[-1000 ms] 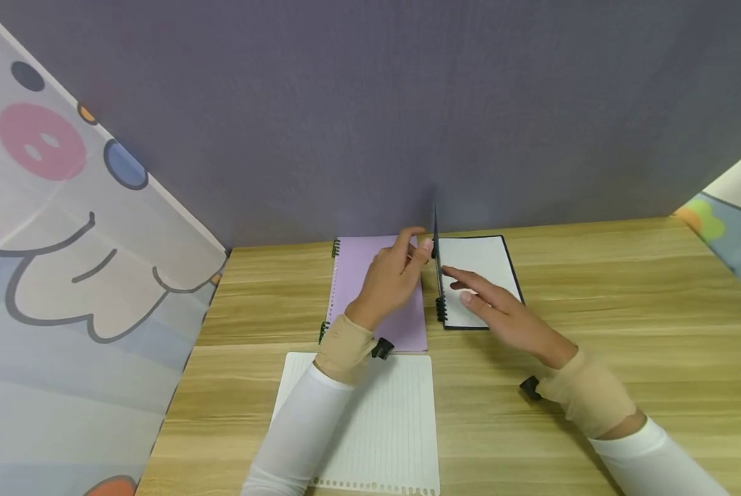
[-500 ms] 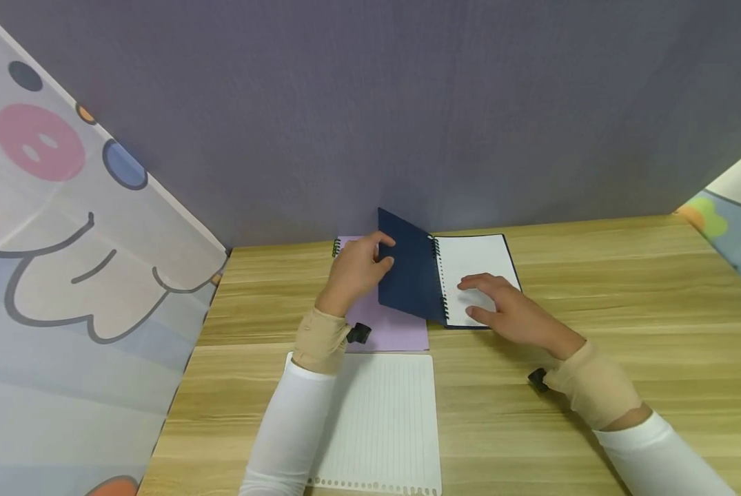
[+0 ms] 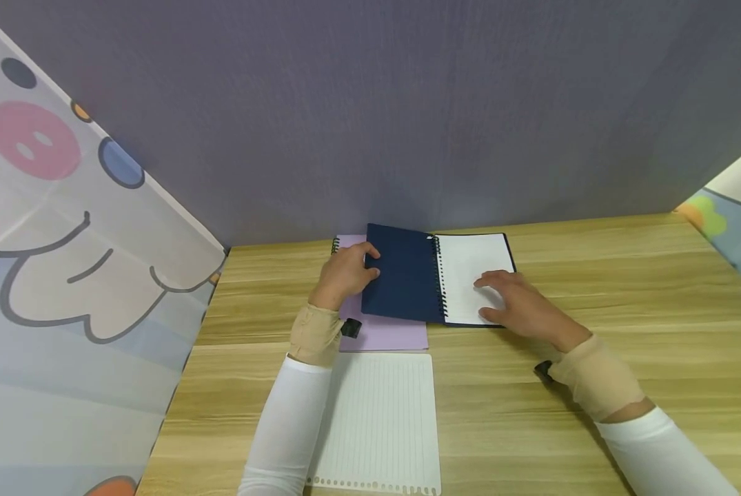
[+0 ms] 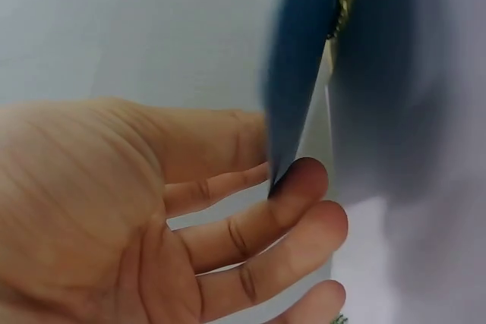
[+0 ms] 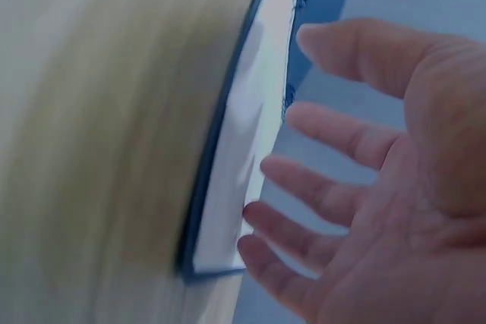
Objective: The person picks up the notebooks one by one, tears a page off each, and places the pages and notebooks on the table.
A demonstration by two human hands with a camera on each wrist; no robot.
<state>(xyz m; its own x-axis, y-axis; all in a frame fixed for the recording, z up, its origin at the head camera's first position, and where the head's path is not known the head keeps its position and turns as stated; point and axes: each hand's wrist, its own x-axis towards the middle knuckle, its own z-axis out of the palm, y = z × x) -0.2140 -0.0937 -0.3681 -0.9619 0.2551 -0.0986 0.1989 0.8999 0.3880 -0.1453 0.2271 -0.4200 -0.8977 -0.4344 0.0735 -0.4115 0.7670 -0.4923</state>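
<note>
A spiral-bound notebook with a navy cover (image 3: 402,275) lies open at the back of the table, its white page (image 3: 463,272) facing up on the right. My left hand (image 3: 343,271) holds the cover's outer edge, and in the left wrist view the edge runs between the thumb and fingers (image 4: 250,237). The cover is tilted slightly above a purple spiral notebook (image 3: 395,336), hiding much of it. Over the right part of the white page hovers my right hand (image 3: 522,306). Its fingers are spread and loosely bent in the right wrist view, with nothing in them.
A loose lined sheet (image 3: 385,420) with punched holes lies in front of the purple notebook, partly under the left sleeve. A grey panel (image 3: 444,117) rises behind the wooden table (image 3: 593,275). A cartoon-printed curtain (image 3: 97,386) borders the left side.
The navy cover has swung from upright over to the left, down above the purple notebook, with my left hand following its edge. My right hand has shifted slightly right over the page.
</note>
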